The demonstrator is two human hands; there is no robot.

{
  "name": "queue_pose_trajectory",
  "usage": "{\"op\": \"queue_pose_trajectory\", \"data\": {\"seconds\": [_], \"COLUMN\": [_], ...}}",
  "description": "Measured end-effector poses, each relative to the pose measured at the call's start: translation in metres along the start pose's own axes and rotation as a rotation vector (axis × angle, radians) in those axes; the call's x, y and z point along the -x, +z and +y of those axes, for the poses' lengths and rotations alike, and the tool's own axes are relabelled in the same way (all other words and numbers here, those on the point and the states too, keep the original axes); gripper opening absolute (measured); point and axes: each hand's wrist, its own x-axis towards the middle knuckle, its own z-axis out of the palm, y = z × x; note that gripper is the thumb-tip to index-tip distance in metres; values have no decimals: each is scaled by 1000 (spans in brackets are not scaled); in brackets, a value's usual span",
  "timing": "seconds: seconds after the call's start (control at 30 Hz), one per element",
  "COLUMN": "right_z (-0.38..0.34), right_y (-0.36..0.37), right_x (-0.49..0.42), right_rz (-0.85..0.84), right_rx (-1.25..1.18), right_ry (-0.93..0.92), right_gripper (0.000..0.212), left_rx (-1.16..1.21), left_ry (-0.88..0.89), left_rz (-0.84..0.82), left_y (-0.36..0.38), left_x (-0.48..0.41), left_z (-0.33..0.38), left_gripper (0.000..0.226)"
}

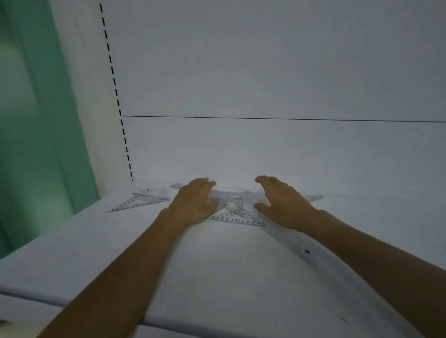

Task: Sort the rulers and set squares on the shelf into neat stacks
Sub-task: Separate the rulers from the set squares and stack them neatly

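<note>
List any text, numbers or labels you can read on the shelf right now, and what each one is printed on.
"3 2 1 0 1 2 3": scale digits along the near edge of the central set square; the digits farther out on it are blurred.
Scale markings on the left set square: too blurred to read.
No brand, label or sign can be read anywhere else.
</note>
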Motion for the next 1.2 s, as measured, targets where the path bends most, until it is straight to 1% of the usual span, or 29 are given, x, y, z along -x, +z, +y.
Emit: {"op": "queue_pose_trajectory", "data": {"seconds": [0.07, 0.13, 0.2, 0.27, 0.3, 0.4, 0.43, 0.5, 0.57, 0.67, 0.8, 0.9, 1.0, 1.03, 1.13, 1.2], "right_z": [-1, -2, -5, -7, -8, -10, -12, -14, -14, -8, 2, 10, 14, 16, 28, 41], "right_y": [2, 5, 12, 19, 21, 22, 22, 21, 21, 17, 1, -13, -30, -36, -54, -66], "right_x": [-6, -13, -18, -19, -19, -22, -23, -24, -22, -17, -2, 16, 37, 43, 63, 75], "right_rz": [-12, -38, -59, -37, -28, -39, -46, -50, -19, 61, 154, 202, 211, 212, 249, 236], "right_rx": [-1, -12, -9, 40, 91, 289, 328, 364, 365, 374, 360, 329, 292, 283, 242, 215], "right_ry": [6, 30, 60, 57, 29, -108, -127, -130, -115, -82, -32, -24, -19, -25, -6, 55], "right_gripper": [52, 53, 53, 45, 40, 27, 26, 29, 36, 45, 42, 44, 44, 44, 32, 38], "left_rx": [2, 38, -69, -180, -194, -166, -137, -30, 59, 119, 118, 149, 166, 177, 218, 217], "left_ry": [-17, -40, -30, -42, -54, -55, -37, -1, 38, 52, 17, -33, -82, -83, -40, 4], "left_rz": [-87, -124, -79, -8, 22, 61, 58, 70, 114, 184, 240, 232, 270, 292, 314, 292], "left_y": [4, 5, 3, 1, -1, -4, -4, -4, -6, -8, -9, -12, -19, -21, -25, -25], "left_x": [0, 0, -1, -4, -5, -7, -7, -5, -3, 0, 1, 3, 8, 11, 18, 21], "left_z": [-5, -8, -8, -7, -7, -8, -9, -10, -11, -13, -13, -7, 1, 4, 18, 29], "left_gripper": [59, 58, 54, 50, 48, 43, 42, 39, 36, 33, 30, 37, 39, 39, 36, 34]}}
